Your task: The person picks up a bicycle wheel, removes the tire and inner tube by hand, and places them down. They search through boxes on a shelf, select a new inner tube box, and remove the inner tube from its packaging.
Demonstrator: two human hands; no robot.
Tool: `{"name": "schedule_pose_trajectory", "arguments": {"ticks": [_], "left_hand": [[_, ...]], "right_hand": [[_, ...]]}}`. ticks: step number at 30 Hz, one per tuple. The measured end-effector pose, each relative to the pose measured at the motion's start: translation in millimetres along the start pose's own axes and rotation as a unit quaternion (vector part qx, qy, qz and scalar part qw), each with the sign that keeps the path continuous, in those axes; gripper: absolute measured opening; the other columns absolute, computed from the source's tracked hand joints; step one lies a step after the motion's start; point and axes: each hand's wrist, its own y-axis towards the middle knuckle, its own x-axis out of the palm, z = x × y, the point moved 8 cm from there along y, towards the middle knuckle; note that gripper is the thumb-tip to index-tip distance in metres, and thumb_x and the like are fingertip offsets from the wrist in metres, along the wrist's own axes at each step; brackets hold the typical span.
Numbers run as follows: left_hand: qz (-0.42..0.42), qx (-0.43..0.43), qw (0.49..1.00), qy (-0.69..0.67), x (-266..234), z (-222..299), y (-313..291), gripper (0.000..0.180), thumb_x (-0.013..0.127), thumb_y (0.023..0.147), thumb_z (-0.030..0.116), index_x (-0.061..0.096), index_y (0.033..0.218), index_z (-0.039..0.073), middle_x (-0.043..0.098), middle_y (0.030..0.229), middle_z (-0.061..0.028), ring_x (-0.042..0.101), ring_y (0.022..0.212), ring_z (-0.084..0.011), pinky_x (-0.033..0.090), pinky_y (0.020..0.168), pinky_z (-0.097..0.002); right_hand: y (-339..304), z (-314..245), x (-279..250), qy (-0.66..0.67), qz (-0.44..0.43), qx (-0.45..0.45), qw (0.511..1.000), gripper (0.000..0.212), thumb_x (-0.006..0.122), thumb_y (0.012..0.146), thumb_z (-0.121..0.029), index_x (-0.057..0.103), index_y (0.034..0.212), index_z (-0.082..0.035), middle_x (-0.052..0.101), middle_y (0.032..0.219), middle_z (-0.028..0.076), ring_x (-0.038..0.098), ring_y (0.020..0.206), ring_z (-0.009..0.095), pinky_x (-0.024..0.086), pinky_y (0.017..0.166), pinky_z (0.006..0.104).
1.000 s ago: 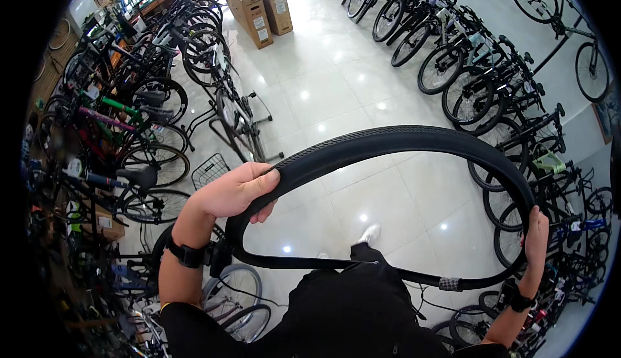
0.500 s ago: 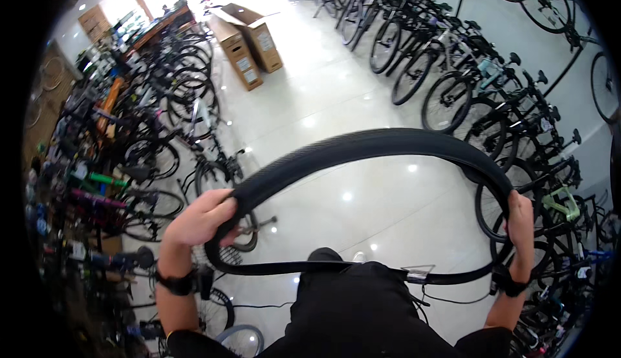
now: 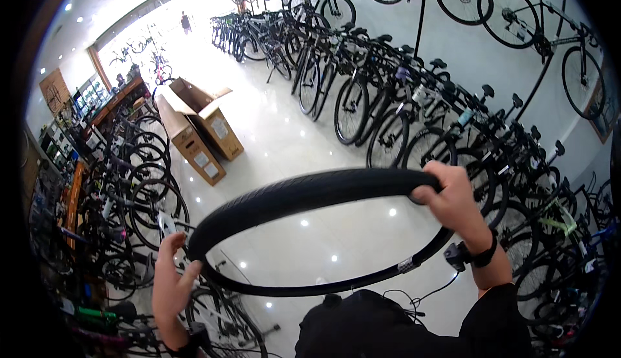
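Note:
A black bicycle tyre [image 3: 304, 193] hangs in front of me as a tilted loop, its ribbed tread along the far side. My right hand [image 3: 453, 199] is closed around its far right part, thumb on the near side and fingers over the top. By the tyre's left end is my left hand [image 3: 171, 287], thumb and fingers apart. The thumb tip meets or nearly meets the tyre edge; whether it bears any weight I cannot tell. A small pale label [image 3: 406, 265] sits on the near right stretch of the loop. Both wrists carry dark straps with small devices.
Rows of bicycles line the left side [image 3: 152, 183] and right side [image 3: 388, 125]. More bikes hang on the right wall [image 3: 517, 18]. Two tall cardboard boxes [image 3: 200, 144] stand ahead to the left on the shiny pale floor [image 3: 284, 125]. A thin cable [image 3: 440, 287] runs from my right wrist.
My right hand has slid from the tyre's right end to its far right part. My left hand has loosened and moved down and left. The view has tilted up and swung right.

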Motion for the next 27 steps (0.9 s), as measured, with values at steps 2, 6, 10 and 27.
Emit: {"name": "schedule_pose_trajectory", "arguments": {"ticks": [2,6,10,27], "left_hand": [[0.025,0.118,0.992,0.045,23.9,46.7,67.8,0.073,0.077,0.070,0.008,0.045,0.136,-0.002,0.052,0.135,-0.0210,0.051,0.125,-0.0350,0.037,0.109,-0.0431],[-0.002,0.270,0.954,0.128,107.6,98.4,179.1,0.080,0.087,0.068,0.032,0.052,0.133,0.001,0.058,0.126,-0.0182,0.057,0.116,-0.0368,0.045,0.098,-0.0452],[0.031,0.175,0.984,0.022,149.9,19.3,317.2,0.029,0.081,0.079,0.019,0.063,0.094,0.002,0.059,0.068,-0.0128,0.061,0.061,-0.0271,0.048,0.058,-0.0361],[0.111,-0.050,0.961,-0.250,61.8,-155.0,713.0,0.025,0.078,0.080,0.007,0.063,0.099,0.000,0.060,0.073,0.0004,0.055,0.060,-0.0068,0.044,0.055,-0.0219]], "right_hand": [[58.5,-18.5,49.3,-0.066,-0.030,-0.075,0.995,0.056,0.079,0.076,-0.052,0.054,0.066,-0.003,0.054,0.057,0.011,0.053,0.049,0.030,0.043,0.049,0.0369],[149.4,-34.3,144.0,-0.123,-0.041,-0.165,0.978,0.064,0.077,0.069,-0.065,0.051,0.065,-0.007,0.051,0.055,0.009,0.056,0.050,0.031,0.045,0.050,0.0394],[252.6,39.3,191.7,-0.089,-0.065,-0.075,0.991,0.065,0.085,0.067,-0.050,0.062,0.106,-0.004,0.061,0.080,0.012,0.062,0.075,0.031,0.049,0.068,0.0394],[523.2,646.6,525.2,0.567,-0.003,0.344,0.749,0.053,0.056,0.100,-0.048,0.047,0.135,-0.010,0.055,0.125,0.000,0.048,0.121,0.016,0.032,0.108,0.0368]]}}
